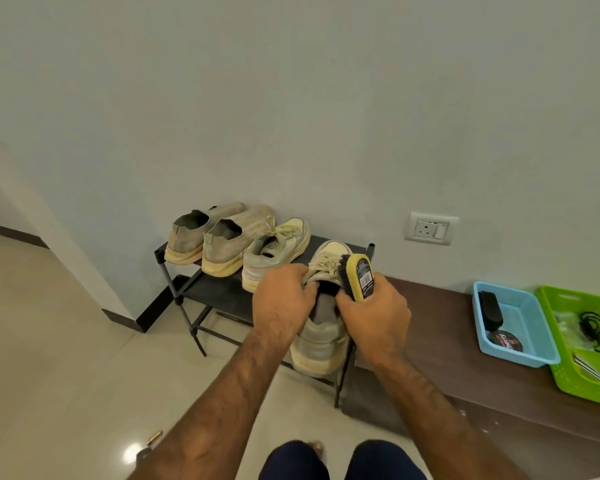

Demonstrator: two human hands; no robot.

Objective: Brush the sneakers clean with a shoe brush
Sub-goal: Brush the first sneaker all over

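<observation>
Head view shows the left hand gripping a pale sneaker by its collar above the black shoe rack while the right hand grasps a yellow brush, bristles against the laces.

We grip a pale sneaker at its opening with our left hand, while our right hand holds a yellow-backed brush, its dark bristles against the laces. Behind it, three more sneakers sit in a row on a black shoe rack by the wall. To the right, a blue basket and a green basket stand side by side on a low brown table.
</observation>
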